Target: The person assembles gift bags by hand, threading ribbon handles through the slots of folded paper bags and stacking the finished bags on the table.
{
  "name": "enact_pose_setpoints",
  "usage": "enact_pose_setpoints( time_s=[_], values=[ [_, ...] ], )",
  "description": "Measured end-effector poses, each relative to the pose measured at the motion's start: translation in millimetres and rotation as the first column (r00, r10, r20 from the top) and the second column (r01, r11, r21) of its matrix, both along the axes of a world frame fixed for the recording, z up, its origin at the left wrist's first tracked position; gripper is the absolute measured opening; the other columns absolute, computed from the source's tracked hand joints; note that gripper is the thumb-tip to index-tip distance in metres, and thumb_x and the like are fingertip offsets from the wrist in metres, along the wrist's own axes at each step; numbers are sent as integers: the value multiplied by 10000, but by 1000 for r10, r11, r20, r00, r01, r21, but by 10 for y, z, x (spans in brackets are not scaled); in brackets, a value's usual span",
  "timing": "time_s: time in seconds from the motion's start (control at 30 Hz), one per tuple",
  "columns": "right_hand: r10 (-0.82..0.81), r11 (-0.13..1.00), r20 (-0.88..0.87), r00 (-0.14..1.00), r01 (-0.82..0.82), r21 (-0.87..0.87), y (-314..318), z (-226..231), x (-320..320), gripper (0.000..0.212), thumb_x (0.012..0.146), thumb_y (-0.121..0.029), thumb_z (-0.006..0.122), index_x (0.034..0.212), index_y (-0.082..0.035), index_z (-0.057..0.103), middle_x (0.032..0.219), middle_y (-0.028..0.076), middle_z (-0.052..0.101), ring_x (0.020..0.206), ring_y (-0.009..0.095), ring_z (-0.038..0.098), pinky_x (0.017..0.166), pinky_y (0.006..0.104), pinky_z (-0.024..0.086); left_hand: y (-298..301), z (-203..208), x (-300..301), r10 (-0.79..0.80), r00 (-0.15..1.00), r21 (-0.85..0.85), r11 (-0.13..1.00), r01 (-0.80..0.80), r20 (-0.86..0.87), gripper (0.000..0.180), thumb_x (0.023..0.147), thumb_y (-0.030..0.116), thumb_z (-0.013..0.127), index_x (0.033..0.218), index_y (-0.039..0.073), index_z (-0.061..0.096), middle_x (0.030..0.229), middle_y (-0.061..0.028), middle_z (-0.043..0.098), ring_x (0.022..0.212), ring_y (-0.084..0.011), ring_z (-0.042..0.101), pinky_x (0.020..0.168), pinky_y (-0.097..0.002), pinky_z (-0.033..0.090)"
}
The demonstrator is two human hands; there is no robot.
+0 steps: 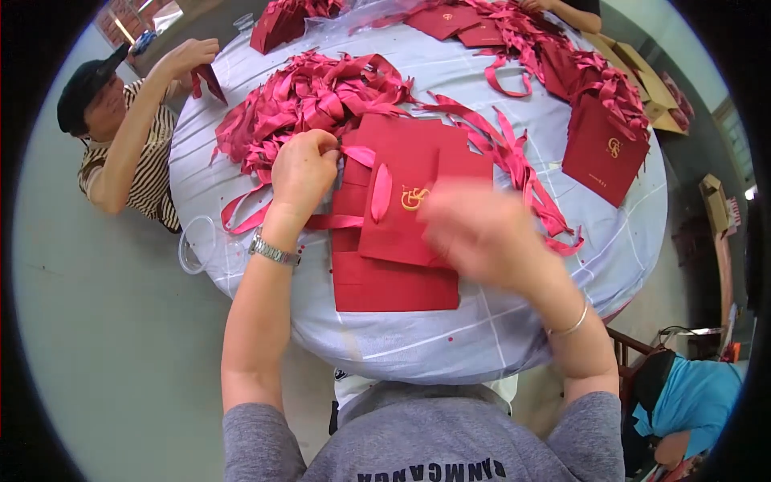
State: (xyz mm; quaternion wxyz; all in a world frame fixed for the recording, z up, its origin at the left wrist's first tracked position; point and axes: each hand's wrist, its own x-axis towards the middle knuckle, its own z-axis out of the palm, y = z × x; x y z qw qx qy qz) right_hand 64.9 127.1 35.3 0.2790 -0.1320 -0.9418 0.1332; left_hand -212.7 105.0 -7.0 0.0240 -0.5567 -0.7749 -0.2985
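Observation:
A small red paper bag (393,241) with a gold emblem lies in front of me on top of several flat red bags (393,289). A pink ribbon (383,193) loops through its face. My left hand (305,173), a metal watch on its wrist, pinches the end of a pink ribbon strip at the bag's upper left. Over the bag's right side my right hand (482,233) is smeared by motion, and its fingers cannot be made out. It hides part of the bag beneath.
Beyond my left hand heaps a pile of pink ribbons (321,92). Loose ribbons (522,173) trail at right, beside stacked finished bags (602,161). A clear plastic ring (197,245) sits at the left table edge. A person at left holds a red bag (210,84).

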Motion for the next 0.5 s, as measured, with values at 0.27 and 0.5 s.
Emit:
enact_pose_setpoints(
  time_s=[0.27,0.5],
  values=[
    [-547,608,228,806,569,-553,487,-144,117,722,793,-142,749,1392,44,389,961,109,686,831,156,655,743,266,501,-17,152,269,-177,983,353,924,146,57,235,798,14,593,1018,18,675,917,-160,670,855,-308,642,781,-386,510],
    [-308,865,-790,530,-190,-465,109,504,286,214,839,55,668,1051,34,650,922,39,683,814,82,624,741,220,510,-31,251,186,-294,907,693,721,2,302,158,899,61,641,1042,13,687,880,-54,689,768,-84,600,692,-232,481]
  ],
)
